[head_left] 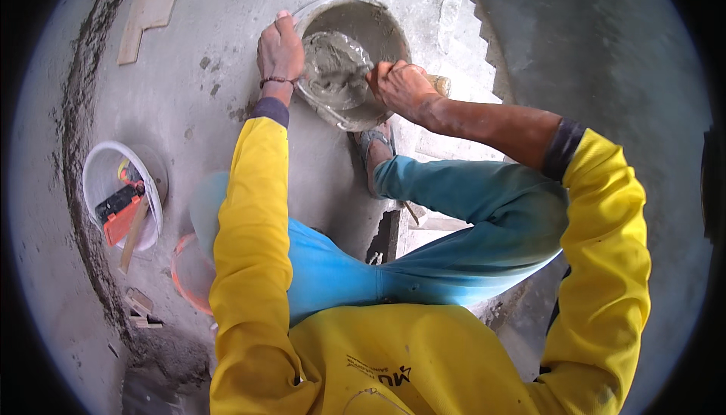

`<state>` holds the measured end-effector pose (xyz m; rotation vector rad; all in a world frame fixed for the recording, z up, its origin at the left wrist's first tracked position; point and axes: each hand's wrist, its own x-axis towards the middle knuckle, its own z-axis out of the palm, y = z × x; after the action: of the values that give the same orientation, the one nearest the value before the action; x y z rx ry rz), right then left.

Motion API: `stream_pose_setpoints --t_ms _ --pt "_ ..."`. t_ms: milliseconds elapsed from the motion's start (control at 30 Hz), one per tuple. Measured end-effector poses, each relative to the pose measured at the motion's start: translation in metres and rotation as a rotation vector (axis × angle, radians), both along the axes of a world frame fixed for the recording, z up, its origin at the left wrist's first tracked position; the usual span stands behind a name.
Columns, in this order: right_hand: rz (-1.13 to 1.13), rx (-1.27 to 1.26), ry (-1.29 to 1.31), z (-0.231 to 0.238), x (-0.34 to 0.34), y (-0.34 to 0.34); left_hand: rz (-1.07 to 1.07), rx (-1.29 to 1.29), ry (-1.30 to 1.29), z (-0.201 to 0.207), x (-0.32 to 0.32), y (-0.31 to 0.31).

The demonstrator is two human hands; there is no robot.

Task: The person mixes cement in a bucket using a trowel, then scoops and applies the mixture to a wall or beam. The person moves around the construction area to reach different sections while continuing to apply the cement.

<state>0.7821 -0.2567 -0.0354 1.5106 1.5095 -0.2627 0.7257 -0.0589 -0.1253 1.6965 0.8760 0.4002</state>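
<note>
Left hand (280,54), upper centre: arm straight, is grasping the rim of the bucket (382,29). Right hand (408,90), upper centre: elbow bent, is clenching a handle (440,85).

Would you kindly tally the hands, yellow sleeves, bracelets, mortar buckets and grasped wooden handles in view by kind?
Hands: 2 (left hand, right hand)
Yellow sleeves: 2
Bracelet: 1
Mortar bucket: 1
Grasped wooden handle: 1
Total: 7

"Any lettering?"
"Yes, dark print (392,378) on the yellow shirt (454,339), upside down: large letters, a star-like mark (405,373) and smaller lines (367,367)."
"Can you read those lines?"
"Too small to tell."
</note>
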Motion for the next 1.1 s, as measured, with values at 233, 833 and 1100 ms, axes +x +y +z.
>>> stream_pose_setpoints --t_ms 233,833,1100 --pt "-0.059 0.087 -0.169 0.034 0.055 0.021 0.015 0.007 0.073 0.002 0.003 0.006" --pt "-0.202 0.021 -0.020 0.009 0.020 0.056 0.046 -0.013 0.045 0.010 0.005 0.001" --pt "-0.134 -0.144 0.098 0.057 0.029 0.052 0.036 0.018 0.067 0.006 0.004 0.001"
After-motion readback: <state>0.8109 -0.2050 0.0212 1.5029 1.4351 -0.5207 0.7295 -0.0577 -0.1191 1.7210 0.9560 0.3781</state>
